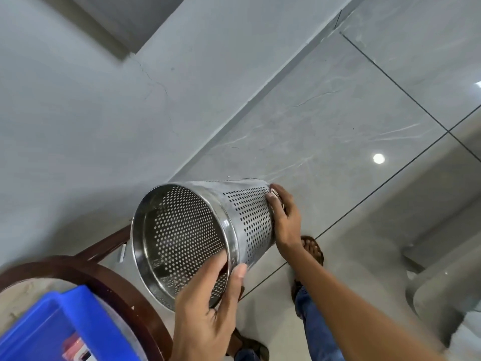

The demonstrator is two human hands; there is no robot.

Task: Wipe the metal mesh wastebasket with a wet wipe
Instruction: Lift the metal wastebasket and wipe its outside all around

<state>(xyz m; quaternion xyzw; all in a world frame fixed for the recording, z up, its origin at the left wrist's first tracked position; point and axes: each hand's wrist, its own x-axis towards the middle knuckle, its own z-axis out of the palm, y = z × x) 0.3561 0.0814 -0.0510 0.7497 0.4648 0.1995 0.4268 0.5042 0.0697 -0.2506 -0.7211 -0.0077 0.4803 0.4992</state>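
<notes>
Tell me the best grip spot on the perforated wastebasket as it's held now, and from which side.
Grip the rolled rim at the open mouth of the wastebasket, coming from below and near, fingers inside, thumb outside, as the left hand does. It lies tilted in mid-air, mouth toward the camera. The right hand steadies the base end.

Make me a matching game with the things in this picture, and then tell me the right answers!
Things:
1. wastebasket
2. left hand
3. right hand
4. blue tray

Where or how:
A. sits on the round table at the bottom left
B. grips the open rim, fingers inside and thumb outside
C. held tipped on its side above the floor, opening facing the camera
D. pressed against the far, bottom end of the wastebasket

Right pairs: 1-C, 2-B, 3-D, 4-A
</notes>
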